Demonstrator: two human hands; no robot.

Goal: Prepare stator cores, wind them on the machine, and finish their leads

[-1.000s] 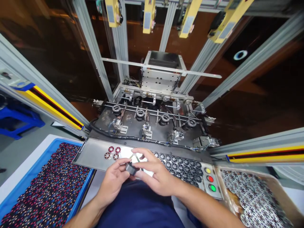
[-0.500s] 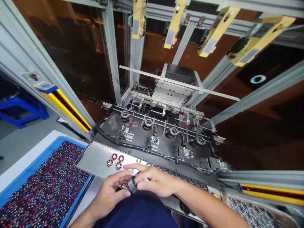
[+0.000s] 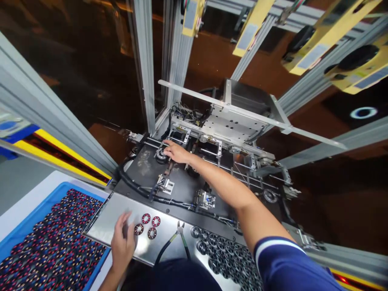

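The dark ring [image 3: 159,156] lies just at eight o'clock of the right fingers [image 3: 172,148], red discs [image 3: 146,218] near three o'clock of the left fingers [image 3: 121,221] — either grip, I can't tell.

Four loose red rings [image 3: 146,218], one pair of pliers [image 3: 180,230], four yellow units [image 3: 254,26]

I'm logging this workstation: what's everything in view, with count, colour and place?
Tray: one, blue, left
Small rings: many, red and black, in it
Metal tray: one, silver, front
Loose rings: four, red and black, on it
Pliers: one, green handles, right of these
Round parts: many, dark grey, right of pliers
Machine deck: one, black, centre
Ring fixtures: at least two, dark, on deck
Overhead units: four, yellow, top right
Frame posts: several, grey, left and right
Left hand: one, bare, beside loose rings
Right hand: one, bare, at leftmost fixture
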